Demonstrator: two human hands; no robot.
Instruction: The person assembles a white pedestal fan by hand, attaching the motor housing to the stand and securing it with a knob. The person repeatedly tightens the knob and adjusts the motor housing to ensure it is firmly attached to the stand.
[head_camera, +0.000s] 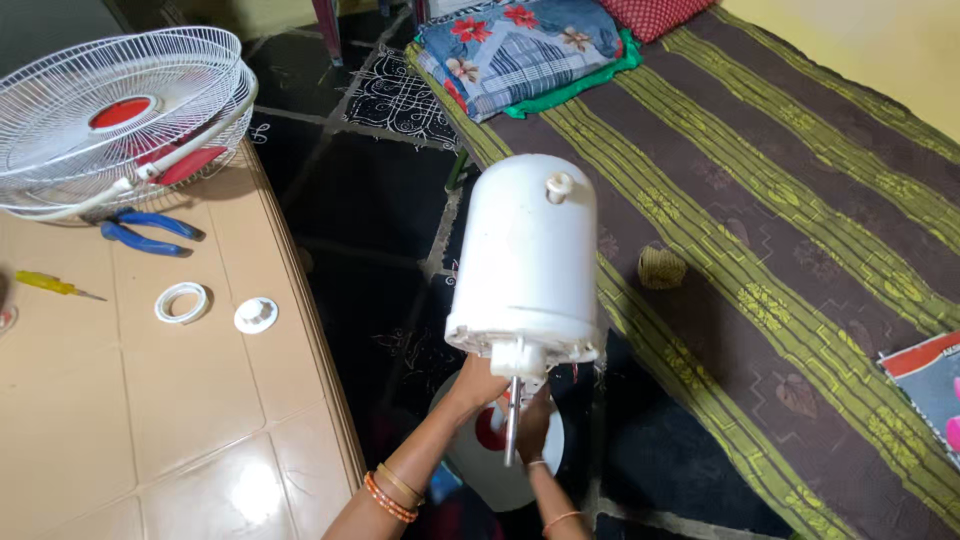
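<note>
Fan motor housing (527, 255), white, is held up over the dark floor betw. bed (800, 200) and counter (150, 400). Both hands grip it low: left hand (478, 383) closed under the base, right hand (533, 420) wrapped near the shaft (512, 420). Risk, imo: top-heavy, so a slip drops it on the floor or the white disc (500, 470) below. Fan grille (120, 115) overhangs the counter edge and could tip. Hidden: fingers behind the housing; disc mostly covered.

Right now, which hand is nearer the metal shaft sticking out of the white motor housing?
Right. The right hand sits against the metal shaft, just beside it; the left hand grips under the white motor housing, slightly further off.
</note>
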